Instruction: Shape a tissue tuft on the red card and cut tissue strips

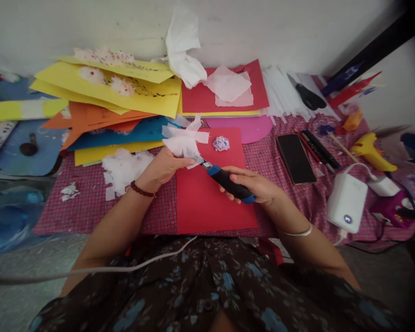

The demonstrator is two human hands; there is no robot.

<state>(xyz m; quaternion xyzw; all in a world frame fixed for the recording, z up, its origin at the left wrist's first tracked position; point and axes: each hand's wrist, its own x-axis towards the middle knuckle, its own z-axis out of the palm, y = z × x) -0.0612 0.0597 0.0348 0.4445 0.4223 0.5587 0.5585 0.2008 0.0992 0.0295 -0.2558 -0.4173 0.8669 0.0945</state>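
My left hand (164,166) pinches several thin white paper pieces (184,140), which lie over one another above the top left of a red sheet (210,203). In my right hand (251,182) is a utility knife (231,183) with a black grip and blue ends. Its metal end points up and left and meets the paper by my left thumb; the tip of the blade is hidden there. A small clump of purple-and-white bits (221,143) sits on the red sheet, just above the knife. Left of my left wrist lies a heap of white paper scraps (124,168).
Yellow cards with blossom pictures (124,87) are stacked at the back left. A phone (295,158), pens (321,150), a yellow glue gun (373,151) and a white power bank (347,203) lie right. Scissors (307,94) rest on white strips. A cable (124,267) crosses before me.
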